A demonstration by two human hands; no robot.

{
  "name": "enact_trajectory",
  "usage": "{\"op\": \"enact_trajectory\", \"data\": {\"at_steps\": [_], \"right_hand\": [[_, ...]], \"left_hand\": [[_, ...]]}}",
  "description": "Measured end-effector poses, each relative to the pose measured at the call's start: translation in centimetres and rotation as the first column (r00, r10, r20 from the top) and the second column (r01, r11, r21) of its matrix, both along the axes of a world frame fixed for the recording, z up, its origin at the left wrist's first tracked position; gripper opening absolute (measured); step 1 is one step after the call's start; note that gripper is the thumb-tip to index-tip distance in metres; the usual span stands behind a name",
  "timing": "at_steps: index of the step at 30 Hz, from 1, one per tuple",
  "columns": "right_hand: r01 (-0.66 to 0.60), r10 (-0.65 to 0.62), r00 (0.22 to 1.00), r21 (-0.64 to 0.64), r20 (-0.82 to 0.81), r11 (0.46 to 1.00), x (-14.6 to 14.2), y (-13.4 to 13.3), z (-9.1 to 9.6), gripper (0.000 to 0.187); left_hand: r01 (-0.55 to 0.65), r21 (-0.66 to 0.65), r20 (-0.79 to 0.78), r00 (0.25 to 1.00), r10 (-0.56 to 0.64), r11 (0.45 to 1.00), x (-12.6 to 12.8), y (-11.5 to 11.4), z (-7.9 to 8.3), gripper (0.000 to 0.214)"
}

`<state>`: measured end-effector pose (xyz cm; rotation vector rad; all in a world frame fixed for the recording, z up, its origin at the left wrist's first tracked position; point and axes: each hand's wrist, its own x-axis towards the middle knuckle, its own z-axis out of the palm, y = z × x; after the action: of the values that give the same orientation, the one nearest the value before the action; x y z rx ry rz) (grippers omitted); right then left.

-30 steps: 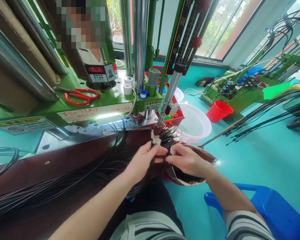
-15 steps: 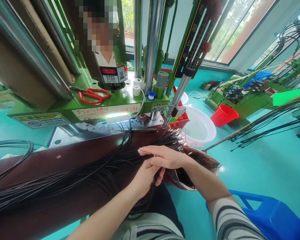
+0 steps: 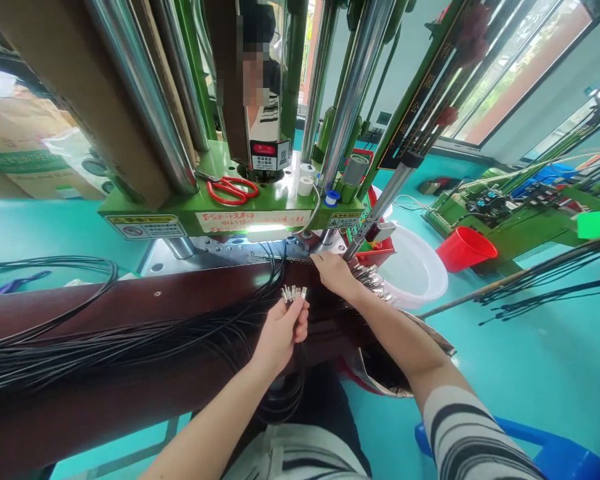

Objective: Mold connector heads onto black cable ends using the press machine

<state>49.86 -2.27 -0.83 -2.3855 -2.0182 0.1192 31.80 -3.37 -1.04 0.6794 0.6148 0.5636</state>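
Cable bundle (image 3: 294, 294), here it is in the left hand (image 3: 280, 330), silvery plugs poking up at twelve o'clock past the thumb, and those fingers are wrapped tight around the black leads! Below the fist, at six, dark loops of cable (image 3: 283, 407) hang over the lap. Reading the dial from that left hand: the right hand (image 3: 336, 275) sits between one and two, back upward, fingertips near the thin metal strip (image 3: 301, 259) at the far edge of the brown table (image 3: 180, 283); whether it's gripping anything, I can't tell. At two, a pile of metal plugs (image 3: 373, 283), partly hidden by the right forearm. Over at nine, loose black cables (image 3: 130, 343) sweep across the tabletop. Eleven o'clock, red-handled scissors (image 3: 233, 193) lie on the green machine (image 3: 275, 197). Between three and four, an open paper bag (image 3: 443, 340).
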Motion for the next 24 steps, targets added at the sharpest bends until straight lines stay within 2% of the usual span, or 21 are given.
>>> {"op": "enact_trajectory", "data": {"at_steps": [4, 7, 9, 10, 11, 12, 13, 14, 15, 16, 17, 18, 20, 24], "right_hand": [[-0.021, 0.014, 0.998, -0.102, -0.069, 0.995, -0.8, -0.1, 1.5, 0.026], [-0.039, 0.013, 0.987, -0.158, -0.159, 0.987, -0.7, -1.7, 3.1, 0.010], [-0.006, -0.047, 0.962, -0.192, -0.269, 0.981, -0.5, -3.7, 3.4, 0.008], [0.039, -0.120, 0.918, -0.216, -0.378, 0.976, -0.5, -4.8, 3.3, 0.009], [0.095, -0.209, 0.832, -0.240, -0.514, 0.966, -0.6, -5.9, 3.0, 0.011], [0.151, -0.290, 0.693, -0.260, -0.660, 0.954, -0.7, -7.1, 2.6, 0.015], [0.203, -0.335, 0.513, -0.268, -0.790, 0.942, -1.0, -8.1, 2.0, 0.020], [0.252, -0.333, 0.326, -0.258, -0.885, 0.933, -1.4, -9.0, 1.3, 0.025], [0.299, -0.286, 0.172, -0.227, -0.943, 0.927, -1.9, -9.6, 0.6, 0.029], [0.355, -0.217, 0.047, -0.187, -0.975, 0.916, -2.4, -10.1, -0.1, 0.033], [0.415, -0.145, -0.046, -0.151, -0.988, 0.897, -2.8, -10.3, -0.8, 0.037], [0.469, -0.079, -0.109, -0.121, -0.991, 0.875, -3.2, -10.4, -1.3, 0.041], [0.544, 0.017, -0.168, -0.078, -0.986, 0.835, -3.7, -10.3, -2.1, 0.046], [0.572, 0.086, -0.187, -0.037, -0.979, 0.820, -3.7, -10.1, -2.6, 0.047]], "left_hand": [[-0.004, 0.046, -0.021, 1.000, 0.005, 0.999, -0.3, 0.1, -0.6, 0.031], [0.030, 0.092, -0.059, 0.998, -0.024, 0.995, -0.5, 0.1, -1.0, 0.030], [0.058, 0.125, -0.076, 0.996, -0.049, 0.990, -0.5, 0.0, -1.1, 0.031], [0.076, 0.141, -0.083, 0.994, -0.065, 0.987, -0.4, 0.0, -1.1, 0.031], [0.097, 0.155, -0.091, 0.992, -0.084, 0.983, -0.2, 0.0, -1.1, 0.031], [0.124, 0.169, -0.102, 0.989, -0.108, 0.978, 0.0, -0.1, -1.0, 0.031], [0.152, 0.184, -0.117, 0.984, -0.132, 0.971, 0.3, -0.2, -1.0, 0.031], [0.181, 0.200, -0.136, 0.978, -0.156, 0.963, 0.6, -0.2, -0.9, 0.031], [0.210, 0.220, -0.158, 0.971, -0.177, 0.953, 0.9, -0.3, -0.8, 0.030], [0.235, 0.242, -0.183, 0.964, -0.193, 0.941, 1.3, -0.4, -0.8, 0.030], [0.258, 0.266, -0.207, 0.956, -0.207, 0.929, 1.7, -0.5, -0.7, 0.030], [0.281, 0.289, -0.230, 0.948, -0.218, 0.915, 2.1, -0.6, -0.7, 0.031], [0.323, 0.329, -0.272, 0.932, -0.239, 0.887, 2.8, -0.7, -0.7, 0.031], [0.395, 0.361, -0.331, 0.901, -0.280, 0.845, 3.6, -0.6, -1.0, 0.027]]}}
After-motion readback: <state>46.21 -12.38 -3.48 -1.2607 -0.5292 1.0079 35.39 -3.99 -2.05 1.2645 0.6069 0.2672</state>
